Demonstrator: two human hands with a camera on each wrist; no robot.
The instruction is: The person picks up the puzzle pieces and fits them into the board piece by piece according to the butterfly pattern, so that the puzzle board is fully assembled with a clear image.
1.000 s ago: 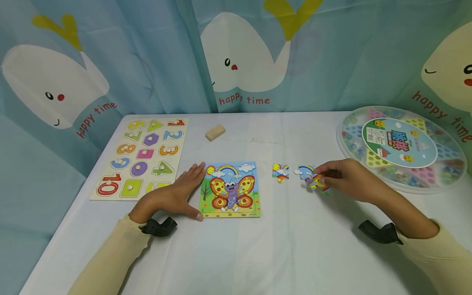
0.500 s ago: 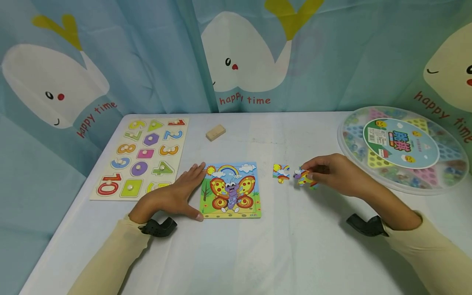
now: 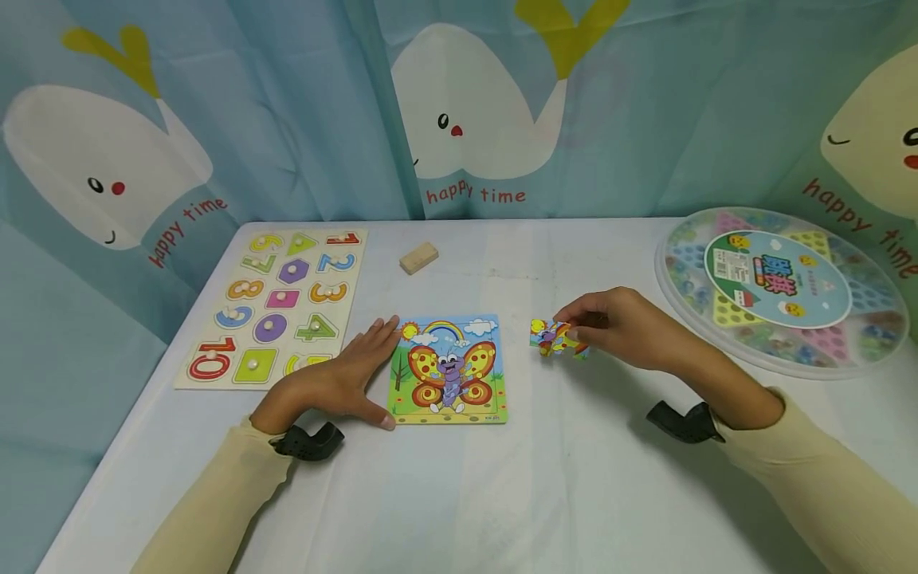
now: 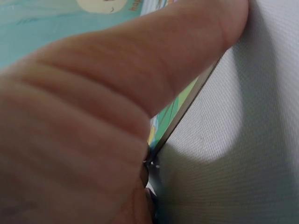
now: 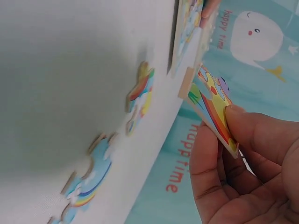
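My left hand (image 3: 337,379) lies with spread, straight fingers along the left edge of a square butterfly jigsaw puzzle (image 3: 452,399). In the left wrist view, the thumb (image 4: 187,51) reaches past the board's edge. My right hand (image 3: 620,331) pinches a wooden puzzle piece (image 5: 210,109) with a red and yellow wing pattern between thumb and fingers, held above the table. Below it lies a loose puzzle piece with a sun (image 3: 538,328), partly covered in the head view. A rainbow puzzle piece (image 5: 96,170) also rests on the cloth, hidden by the right hand in the head view.
A number and shape peg board (image 3: 272,299) lies at the left. Behind the puzzle sits a small wooden block (image 3: 419,257). A round, clear-lidded game box with marbles (image 3: 778,279) occupies the right back, near the right forearm. A blue curtain (image 3: 645,119) hangs behind the table.
My right hand has moved left with the wing puzzle piece, from beside the rainbow piece to over the sun piece. The left hand and puzzle have stayed in place.
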